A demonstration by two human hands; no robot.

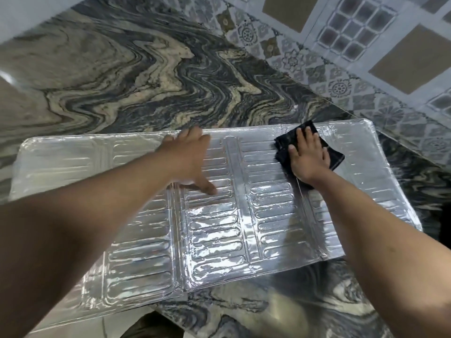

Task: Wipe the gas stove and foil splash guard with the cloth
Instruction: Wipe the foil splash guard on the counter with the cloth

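The silver foil splash guard [214, 228] lies flat and unfolded on the marbled counter, its ribbed panels facing up. My right hand [306, 158] presses flat on a dark folded cloth [335, 156] at the guard's far right panel. My left hand [189, 157] rests on the guard's middle with fingers spread and thumb pointing down, holding nothing. No gas stove is in view.
The grey and beige marbled counter [136, 76] stretches behind and around the guard. A patterned tile wall [366, 57] rises at the back right. The guard's near left corner overhangs the counter's front edge [195, 318].
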